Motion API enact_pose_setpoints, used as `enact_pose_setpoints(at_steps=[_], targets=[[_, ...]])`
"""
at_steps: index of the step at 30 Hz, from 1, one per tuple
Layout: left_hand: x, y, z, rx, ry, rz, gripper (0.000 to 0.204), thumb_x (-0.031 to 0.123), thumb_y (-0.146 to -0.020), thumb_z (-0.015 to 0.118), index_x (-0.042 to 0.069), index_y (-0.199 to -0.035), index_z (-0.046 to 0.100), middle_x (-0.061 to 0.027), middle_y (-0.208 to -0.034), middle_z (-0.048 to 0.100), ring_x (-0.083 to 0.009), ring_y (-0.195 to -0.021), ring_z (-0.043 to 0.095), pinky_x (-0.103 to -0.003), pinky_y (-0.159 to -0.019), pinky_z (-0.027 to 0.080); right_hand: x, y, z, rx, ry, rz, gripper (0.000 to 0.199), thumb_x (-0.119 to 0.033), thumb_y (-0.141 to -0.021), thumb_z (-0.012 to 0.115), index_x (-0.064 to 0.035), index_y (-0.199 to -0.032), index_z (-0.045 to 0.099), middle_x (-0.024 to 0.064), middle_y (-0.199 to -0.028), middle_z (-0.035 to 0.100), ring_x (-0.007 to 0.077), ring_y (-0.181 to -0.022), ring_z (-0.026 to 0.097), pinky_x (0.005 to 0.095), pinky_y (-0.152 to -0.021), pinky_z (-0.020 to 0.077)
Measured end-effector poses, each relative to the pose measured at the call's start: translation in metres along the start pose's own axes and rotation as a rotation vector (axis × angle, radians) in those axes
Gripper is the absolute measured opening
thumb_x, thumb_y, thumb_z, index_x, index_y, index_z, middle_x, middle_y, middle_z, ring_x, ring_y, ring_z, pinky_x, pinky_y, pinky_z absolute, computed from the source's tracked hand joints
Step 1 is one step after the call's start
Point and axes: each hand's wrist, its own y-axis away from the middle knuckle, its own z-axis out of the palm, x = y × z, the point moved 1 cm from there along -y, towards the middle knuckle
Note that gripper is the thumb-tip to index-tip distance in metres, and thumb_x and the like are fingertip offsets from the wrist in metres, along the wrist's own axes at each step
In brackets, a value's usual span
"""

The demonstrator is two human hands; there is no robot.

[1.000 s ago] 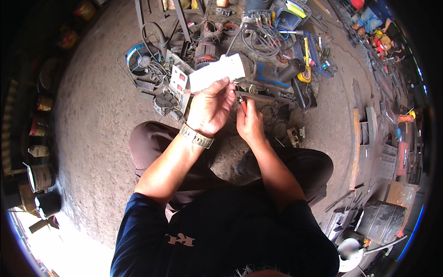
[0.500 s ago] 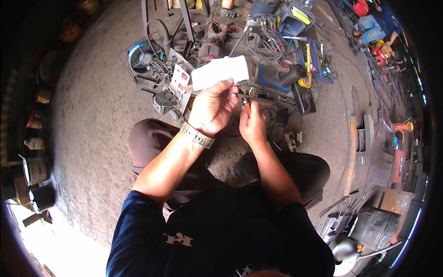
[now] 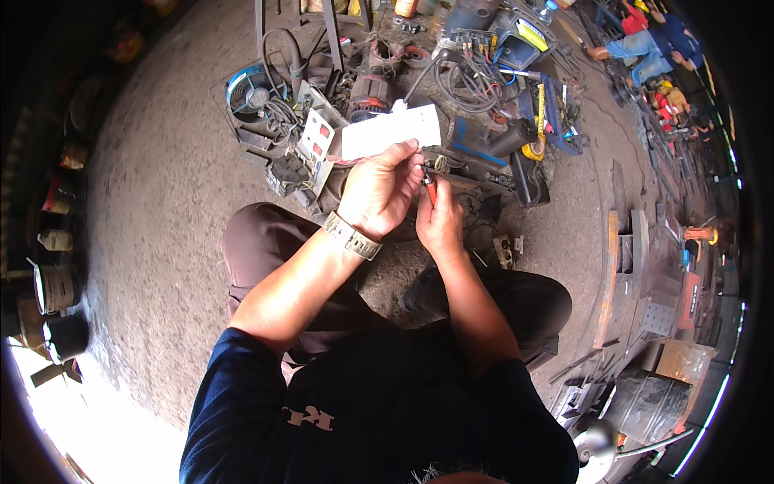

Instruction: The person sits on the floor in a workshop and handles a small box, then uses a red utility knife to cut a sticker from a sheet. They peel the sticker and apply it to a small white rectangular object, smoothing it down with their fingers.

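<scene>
I sit on the ground with both forearms raised in front of me. My left hand (image 3: 377, 192), a metal watch on its wrist, grips a flat white plastic box (image 3: 393, 131) by its lower edge, holding it up and tilted. My right hand (image 3: 439, 219) is closed around a small red-handled tool (image 3: 432, 190) whose tip points at the underside of the white box, right beside my left fingers. What the tip touches is hidden by the fingers.
Motor parts, black cables (image 3: 463, 81), a blue fan housing (image 3: 246, 90), a white panel with red switches (image 3: 316, 139) and a blue case (image 3: 500, 133) lie on the concrete ahead. Metal plates and bars (image 3: 629, 266) lie to my right, cans (image 3: 56, 286) to my left.
The white box has shifted slightly right and up in my left hand. My right hand has moved closer under it, bringing the red tool to the box.
</scene>
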Motion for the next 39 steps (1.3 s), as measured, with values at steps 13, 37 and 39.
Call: enact_pose_setpoints(at_steps=[13,37,39], targets=[[-0.003,-0.003,-0.004,0.006,0.091,-0.054,0.021,-0.004,-0.095,0.071,-0.001,-0.115,0.062,-0.0085,-0.098,0.070,-0.0177,-0.083,0.070,-0.029,-0.075,0.062,0.001,0.000,0.000,-0.015,0.005,0.038,0.035,-0.004,-0.098,0.060,-0.0028,-0.132,0.055,0.0291,-0.108,0.071,0.0515,-0.098,0.069,0.0563,-0.080,0.0574],[-0.009,-0.004,-0.003,0.007,0.020,0.025,0.011,-0.001,-0.099,0.067,0.001,-0.110,0.067,-0.0071,-0.095,0.072,-0.0157,-0.078,0.070,-0.025,-0.068,0.060,-0.013,-0.008,-0.005,-0.068,0.012,0.100,0.033,-0.005,-0.100,0.058,-0.0031,-0.132,0.051,0.0307,-0.113,0.069,0.0541,-0.102,0.067,0.0613,-0.080,0.0556],[-0.011,-0.003,-0.004,-0.004,-0.013,0.047,0.011,-0.001,-0.099,0.068,0.001,-0.110,0.067,-0.0069,-0.095,0.072,-0.0154,-0.077,0.070,-0.025,-0.068,0.059,-0.016,-0.008,-0.005,-0.078,0.007,0.129,0.034,-0.005,-0.100,0.058,-0.0035,-0.133,0.051,0.0307,-0.113,0.069,0.0540,-0.102,0.067,0.0610,-0.081,0.0560]])
